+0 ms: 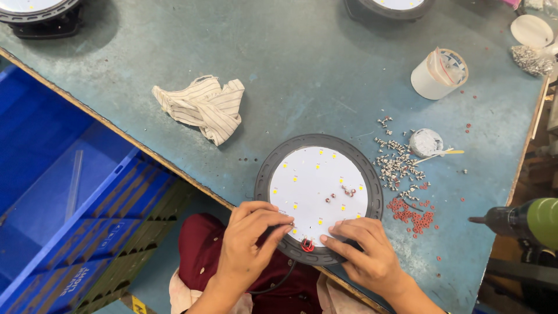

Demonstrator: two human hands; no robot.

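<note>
Both hands, left hand (251, 235) and right hand (361, 247), press with curled fingers, gripping nothing, on the round lamp (318, 197) overhanging the table (302, 70) edge; loose screws (347, 191) on its white board could roll off if tilted.

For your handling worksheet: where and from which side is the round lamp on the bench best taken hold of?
Grip the lamp by its dark outer rim, probably with a hand on each side, coming from the near edge where the left hand and right hand already rest. It lies flat and overhangs the bench edge there. The white board carries small chips and loose screws, so avoid pressing on it.
</note>
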